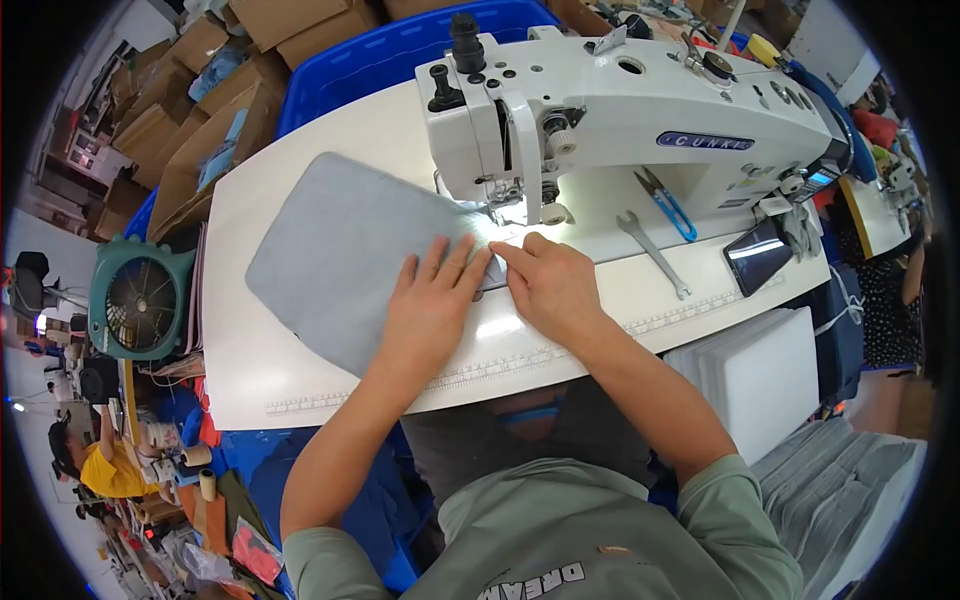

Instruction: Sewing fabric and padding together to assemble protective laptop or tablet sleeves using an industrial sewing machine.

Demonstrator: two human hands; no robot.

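A grey fabric panel [340, 250] with rounded corners lies flat on the white sewing table [300, 385], its right edge under the needle area of a white industrial sewing machine [640, 125]. My left hand [432, 305] presses flat on the panel's right part, fingers spread toward the needle. My right hand [553, 285] rests on the table just right of the panel, its fingertips touching the fabric's edge near the presser foot [505, 205]. Neither hand grips anything.
A wrench [652, 252], blue-handled snips [668, 205] and a dark phone [757, 254] lie on the table to the right. A green fan [140, 300] stands at left, cardboard boxes [200, 110] behind, stacked grey panels [835, 480] at lower right. Another person in yellow [105, 465] sits far left.
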